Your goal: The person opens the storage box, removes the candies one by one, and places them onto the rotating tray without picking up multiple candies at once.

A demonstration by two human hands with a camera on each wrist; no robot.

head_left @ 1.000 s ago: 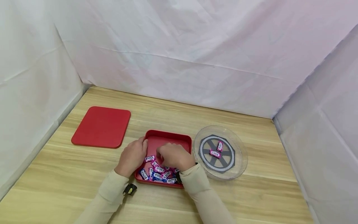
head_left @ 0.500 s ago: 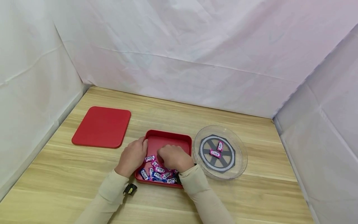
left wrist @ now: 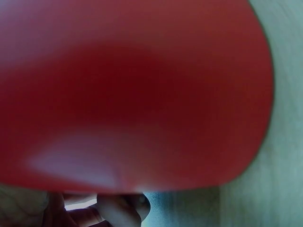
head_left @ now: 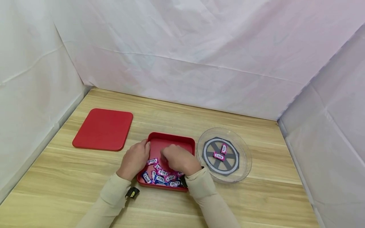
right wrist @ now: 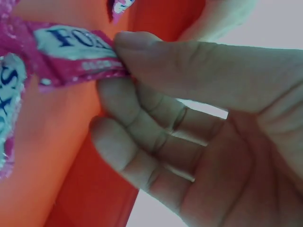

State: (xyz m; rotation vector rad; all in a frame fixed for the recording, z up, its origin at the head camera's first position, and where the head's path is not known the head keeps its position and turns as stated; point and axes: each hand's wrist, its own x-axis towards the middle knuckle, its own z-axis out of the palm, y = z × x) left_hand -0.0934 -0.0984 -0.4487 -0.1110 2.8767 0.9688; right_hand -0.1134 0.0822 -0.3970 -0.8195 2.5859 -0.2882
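Observation:
A shallow red box [head_left: 174, 136] stands in front of me in the head view, with several Fox's candies [head_left: 163, 173] in pink and blue wrappers lying in its near half. My left hand [head_left: 135, 160] grips the box's left wall at the rim; in the left wrist view the red wall [left wrist: 142, 94] hides most of that hand. Inside the box is my right hand [head_left: 179, 158]. Seen from the right wrist, its thumb and fingers pinch one end of a pink candy [right wrist: 71, 56], close over the red floor, while the other fingers curl loosely below.
Right of the box, a clear round dish [head_left: 246, 158] holds two pink candies [head_left: 219, 156]. A flat red lid [head_left: 104, 129] lies on the wooden table [head_left: 159, 210] at the left. White cloth [head_left: 182, 57] surrounds the table's back and sides.
My right hand shifts only slightly within the box, its wrist moving a little to the right. The left hand, box, lid and dish stay put.

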